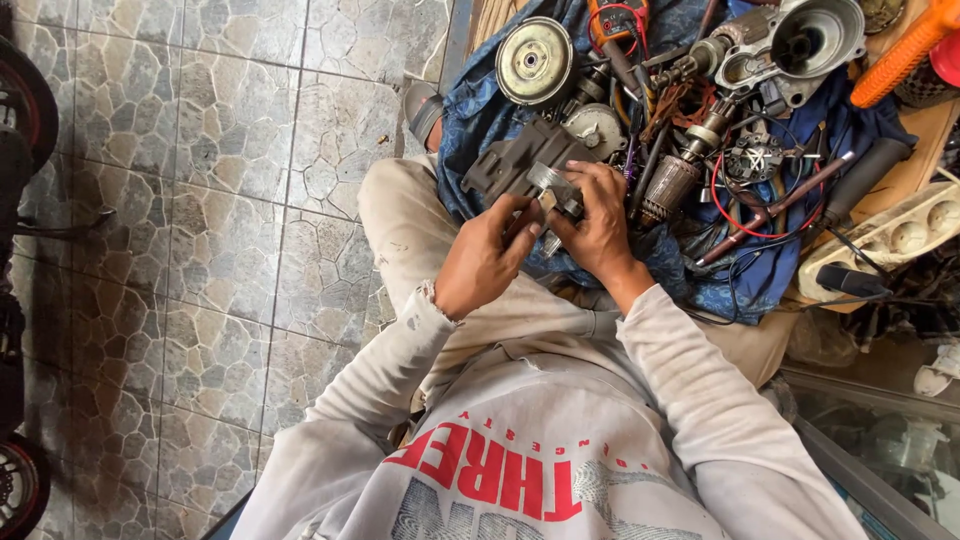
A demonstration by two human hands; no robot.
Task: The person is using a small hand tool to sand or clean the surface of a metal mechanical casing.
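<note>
Covering a cluttered blue cloth (480, 120), motor parts beside grey stone-patterned floor tiles (230, 150).

The person wears a pale grey long-sleeved sweatshirt (520, 440), smudged and worn, with large red block lettering across the chest and a fine blue line pattern printed beneath it. The cuff of the left sleeve (425, 305) is frayed and ragged at its edge, with small dark stains near it. The right sleeve (690, 370) is plain and creased. Light beige trousers (410, 220), dusty and marked, cover the legs.
</note>
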